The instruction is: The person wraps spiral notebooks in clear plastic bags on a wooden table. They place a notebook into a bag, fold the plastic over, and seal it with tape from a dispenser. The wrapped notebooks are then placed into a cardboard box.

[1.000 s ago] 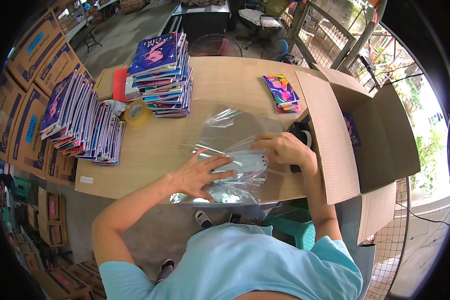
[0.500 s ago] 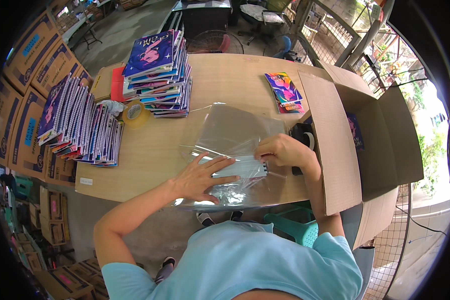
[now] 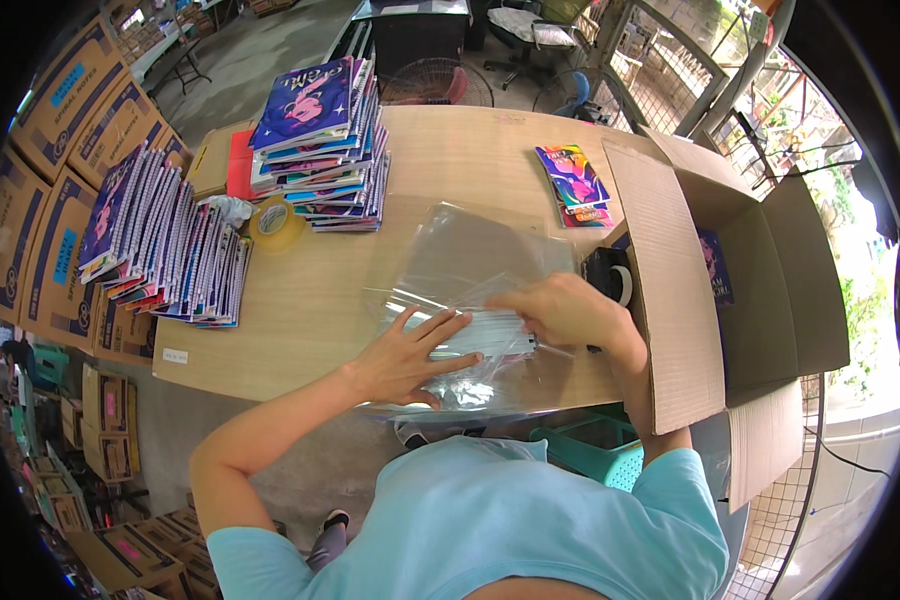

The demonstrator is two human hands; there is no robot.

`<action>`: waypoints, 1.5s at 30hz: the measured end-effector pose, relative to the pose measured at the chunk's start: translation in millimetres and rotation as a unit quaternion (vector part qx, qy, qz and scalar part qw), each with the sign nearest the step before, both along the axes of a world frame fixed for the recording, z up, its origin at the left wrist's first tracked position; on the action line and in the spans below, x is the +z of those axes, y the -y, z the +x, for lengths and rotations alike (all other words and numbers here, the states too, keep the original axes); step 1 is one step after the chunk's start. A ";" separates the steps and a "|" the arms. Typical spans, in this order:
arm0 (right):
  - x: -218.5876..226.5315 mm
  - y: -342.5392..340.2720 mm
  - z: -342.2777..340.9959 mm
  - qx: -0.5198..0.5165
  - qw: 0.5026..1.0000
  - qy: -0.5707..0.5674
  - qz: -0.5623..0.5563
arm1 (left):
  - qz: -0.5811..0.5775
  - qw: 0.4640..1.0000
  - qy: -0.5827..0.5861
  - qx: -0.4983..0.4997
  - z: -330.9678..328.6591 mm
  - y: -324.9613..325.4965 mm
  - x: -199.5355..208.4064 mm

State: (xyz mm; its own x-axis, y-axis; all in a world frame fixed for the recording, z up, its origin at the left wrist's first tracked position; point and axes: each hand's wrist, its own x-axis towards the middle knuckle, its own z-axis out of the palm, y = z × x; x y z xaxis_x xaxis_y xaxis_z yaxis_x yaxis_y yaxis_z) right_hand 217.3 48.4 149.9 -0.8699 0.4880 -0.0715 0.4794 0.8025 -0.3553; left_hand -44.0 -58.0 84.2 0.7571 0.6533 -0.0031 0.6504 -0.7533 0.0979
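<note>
My left hand (image 3: 418, 350) lies flat with fingers spread on a sheet of clear plastic (image 3: 465, 245) at the table's near edge. Beneath its fingertips is a pale, flat, striped thing (image 3: 495, 328) under shiny film; its kind I cannot make out. My right hand (image 3: 562, 308) is over the right end of that pale thing. Its index finger stretches left and the other fingers curl under. Motion blurs it, and whether it holds anything does not show. More crinkled clear film (image 3: 460, 385) spreads in front of my left hand.
Stacked spiral notebooks (image 3: 305, 150) and a leaning row of notebooks (image 3: 165, 240) stand left, beside a tape roll (image 3: 275, 225). Small colourful booklets (image 3: 573, 180) lie far right. A black tape dispenser (image 3: 602, 275) sits against an open cardboard box (image 3: 670, 290). Brown cartons (image 3: 45, 270) line the left.
My right hand has moved a little left across the pale thing, going from pinched fingertips to an outstretched index finger. My left hand stays in place. The view has shifted slightly.
</note>
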 end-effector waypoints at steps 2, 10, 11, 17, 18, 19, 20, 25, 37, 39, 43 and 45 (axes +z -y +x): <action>1.0 4.2 4.8 0.194 0.979 -0.003 -0.065 | 0.003 1.000 0.007 -0.006 0.2 -0.5 0.2; 21.6 15.9 7.6 0.005 0.997 0.060 0.053 | 0.017 1.000 0.002 0.010 2.6 8.4 -1.3; 25.0 15.6 6.7 0.002 0.994 0.082 0.069 | 0.016 1.000 0.005 0.011 2.1 8.8 -1.6; 14.7 7.7 17.9 0.061 0.995 0.002 0.083 | 0.012 1.000 -0.010 0.008 3.7 8.4 0.5; 14.8 7.9 18.6 0.078 0.994 -0.012 0.076 | 0.019 1.000 0.000 -0.001 3.9 8.8 -0.7; 15.0 9.9 16.1 0.069 0.994 -0.019 0.086 | 0.025 1.000 0.009 -0.009 4.2 9.8 -2.2; 15.4 13.1 11.4 0.059 0.993 -0.025 0.096 | 0.036 0.999 -0.008 -0.007 5.2 10.5 -3.0; 9.9 9.8 9.1 0.062 0.993 -0.040 0.094 | 0.085 0.995 -0.057 0.001 11.2 14.4 -11.1; -1.3 -5.0 -10.9 0.142 0.983 -0.100 -0.066 | -0.089 0.995 0.041 -0.002 -12.7 -6.7 -10.6; 4.0 -3.4 -16.5 0.150 0.983 -0.105 -0.020 | -0.052 0.998 0.020 -0.021 -10.3 -4.5 2.1; -4.5 -7.6 -18.2 0.160 0.984 -0.077 0.008 | -0.024 0.999 -0.003 -0.032 -7.1 -7.1 7.8; -8.3 -4.3 -14.2 0.137 0.988 -0.067 -0.012 | -0.029 0.999 0.004 -0.027 -8.1 -6.2 5.5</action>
State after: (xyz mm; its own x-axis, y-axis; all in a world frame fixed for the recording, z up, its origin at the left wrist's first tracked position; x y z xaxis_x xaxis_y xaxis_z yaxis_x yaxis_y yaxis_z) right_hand 203.1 52.7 141.6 -0.9716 0.2324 0.0442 0.1928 0.8861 -0.4214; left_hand -52.1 -51.8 89.7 0.7912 0.6106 -0.0338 0.6081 -0.7799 0.1482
